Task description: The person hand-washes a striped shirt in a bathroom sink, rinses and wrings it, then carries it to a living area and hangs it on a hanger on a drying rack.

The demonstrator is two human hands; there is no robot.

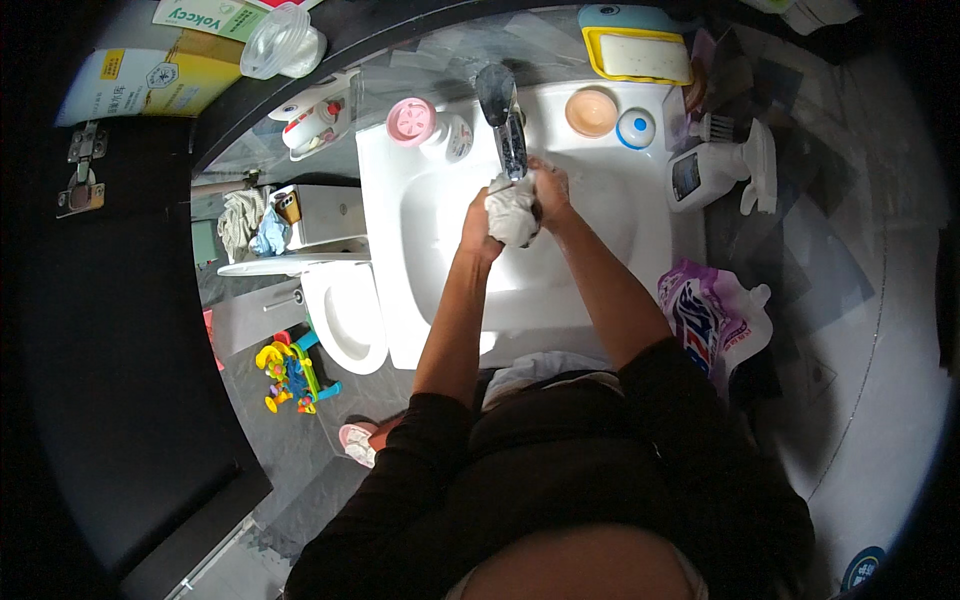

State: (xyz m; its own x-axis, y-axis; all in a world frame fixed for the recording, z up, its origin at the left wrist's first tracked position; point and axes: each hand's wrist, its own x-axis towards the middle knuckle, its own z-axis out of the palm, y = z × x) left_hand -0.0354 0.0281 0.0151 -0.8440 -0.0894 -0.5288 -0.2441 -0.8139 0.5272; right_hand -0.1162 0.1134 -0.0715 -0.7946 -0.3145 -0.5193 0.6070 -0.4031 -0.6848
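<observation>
A bunched white cloth point(512, 214), with a dark patch along its right side, is held under the spout of the faucet point(511, 142). My left hand point(478, 229) grips the bundle from the left, thumb at its lower edge. On the other side my right hand point(551, 191) holds it too; that hand looks wet, and some of its fingers are hidden behind the cloth and spout. Both hands are above the white sink basin point(600, 247).
Along the sink's back rim stand a pink-capped bottle point(412, 122), a peach cup point(592, 113) and a blue-and-white round container point(636, 128). A soap bar point(643, 58) lies in a yellow dish. At right are a spray bottle point(709, 176) and purple refill pouch point(709, 315); a toilet point(345, 319) is left.
</observation>
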